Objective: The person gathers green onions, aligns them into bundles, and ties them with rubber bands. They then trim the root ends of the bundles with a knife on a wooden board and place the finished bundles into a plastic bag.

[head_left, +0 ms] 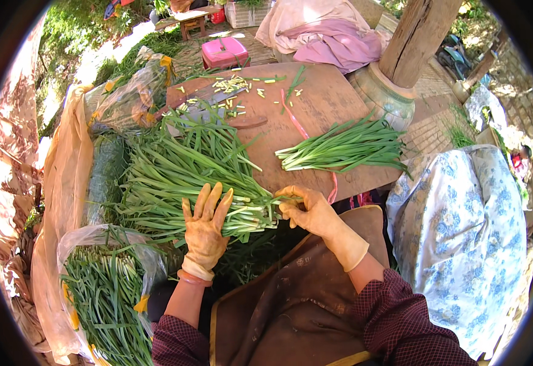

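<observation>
My left hand (204,229), in a yellowish rubber glove, lies with fingers spread on a large heap of garlic chives (175,168), near the pale stem ends. At those ends, my right hand (318,216), gloved alike, pinches a few stems between thumb and fingers. A smaller, neatly gathered bunch of chives (346,146) rests on the wooden board (327,91), stems toward the left. A pink-red strap (293,119) runs across the board and passes beneath this bunch. Partly covered by the heap's leaves is a knife with a brown handle (248,122).
Cut stem bits (233,82) are scattered over the board's far side. At lower left sits a plastic bag of chives (105,287). Beyond the board are a pink box (225,52) and a wooden post (419,43). Blue-flowered cloth (461,238) drapes something at right.
</observation>
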A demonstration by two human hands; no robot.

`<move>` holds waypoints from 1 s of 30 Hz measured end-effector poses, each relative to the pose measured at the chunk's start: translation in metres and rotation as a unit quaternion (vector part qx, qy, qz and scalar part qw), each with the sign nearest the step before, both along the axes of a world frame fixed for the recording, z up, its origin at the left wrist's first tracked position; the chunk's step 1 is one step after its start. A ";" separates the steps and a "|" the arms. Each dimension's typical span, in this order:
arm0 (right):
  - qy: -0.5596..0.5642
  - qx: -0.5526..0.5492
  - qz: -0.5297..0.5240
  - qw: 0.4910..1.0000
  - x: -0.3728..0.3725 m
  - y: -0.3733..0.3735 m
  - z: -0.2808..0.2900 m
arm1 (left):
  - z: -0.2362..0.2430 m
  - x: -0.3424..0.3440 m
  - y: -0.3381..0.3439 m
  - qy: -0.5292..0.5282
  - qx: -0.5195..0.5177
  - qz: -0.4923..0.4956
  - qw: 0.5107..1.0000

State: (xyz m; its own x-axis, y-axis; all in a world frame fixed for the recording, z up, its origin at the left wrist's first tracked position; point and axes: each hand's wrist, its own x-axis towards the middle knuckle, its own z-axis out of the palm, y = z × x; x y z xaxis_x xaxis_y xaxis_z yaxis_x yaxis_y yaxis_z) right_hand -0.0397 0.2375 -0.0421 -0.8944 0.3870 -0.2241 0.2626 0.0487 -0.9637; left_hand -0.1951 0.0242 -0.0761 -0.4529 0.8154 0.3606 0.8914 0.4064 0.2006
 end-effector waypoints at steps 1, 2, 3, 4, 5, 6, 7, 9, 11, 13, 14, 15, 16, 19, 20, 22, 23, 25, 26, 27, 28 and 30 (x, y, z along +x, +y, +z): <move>-0.015 0.012 -0.025 0.999 -0.006 0.001 0.000 | 0.000 0.001 0.000 0.005 0.000 0.002 1.000; -0.017 0.043 -0.019 0.999 -0.009 0.004 0.002 | 0.000 0.002 -0.001 0.010 -0.002 0.004 1.000; 0.010 0.041 0.002 0.999 -0.014 0.007 0.001 | 0.001 0.003 -0.001 0.014 -0.003 0.006 1.000; 0.003 0.047 0.010 0.999 -0.019 0.007 0.000 | 0.001 0.004 -0.002 0.010 -0.009 0.010 1.000; -0.012 0.056 0.010 0.998 -0.021 0.009 -0.001 | 0.001 0.004 -0.003 0.014 -0.008 0.008 1.000; 0.001 0.087 0.047 0.995 -0.025 0.008 -0.002 | 0.002 0.004 -0.003 0.018 -0.008 0.007 1.000; 0.018 0.116 0.065 0.991 -0.025 0.006 -0.003 | 0.002 0.005 -0.004 0.024 -0.008 0.005 1.000; 0.004 0.249 0.041 0.968 -0.026 0.004 -0.003 | 0.004 0.005 -0.005 0.021 -0.024 0.002 0.999; -0.030 0.226 0.018 0.973 -0.024 0.000 -0.004 | 0.005 0.006 -0.006 0.017 -0.032 0.005 0.999; -0.041 0.258 0.013 0.965 -0.024 -0.002 -0.006 | 0.005 0.006 -0.006 0.013 -0.037 0.005 0.999; -0.033 0.300 0.021 0.953 -0.026 -0.004 -0.008 | 0.006 0.007 -0.006 0.014 -0.032 0.004 0.999; -0.019 0.336 0.036 0.941 -0.027 -0.006 -0.010 | 0.006 0.007 -0.005 0.024 -0.033 0.003 0.999; -0.019 0.327 0.037 0.944 -0.029 -0.005 -0.012 | 0.005 0.007 -0.005 0.026 -0.032 -0.001 0.999; -0.014 0.372 0.042 0.927 -0.034 -0.003 -0.015 | 0.002 0.006 -0.006 0.022 -0.015 -0.004 1.000; -0.010 0.327 0.047 0.944 -0.036 -0.002 -0.015 | 0.000 0.006 -0.006 0.013 -0.006 -0.005 1.000; -0.054 0.212 0.061 0.974 -0.041 0.001 -0.012 | -0.002 0.006 -0.007 0.013 0.010 0.000 1.000; -0.021 0.247 0.052 0.967 -0.044 0.002 -0.009 | -0.003 0.006 -0.008 0.003 0.019 0.004 1.000; -0.016 0.293 0.040 0.955 -0.050 0.004 -0.003 | -0.003 0.008 -0.009 0.010 0.004 0.008 1.000; 0.014 0.315 0.039 0.948 -0.055 0.003 -0.002 | -0.002 0.009 -0.010 0.006 -0.009 0.011 1.000; 0.027 0.333 0.059 0.941 -0.057 0.003 0.000 | 0.000 0.010 -0.009 -0.002 -0.015 0.015 1.000; 0.026 0.353 0.070 0.932 -0.060 0.003 0.001 | 0.002 0.011 -0.009 0.017 -0.028 0.009 0.999; -0.005 0.384 0.138 0.913 -0.063 0.003 0.002 | 0.009 0.012 -0.006 0.013 -0.045 0.003 0.999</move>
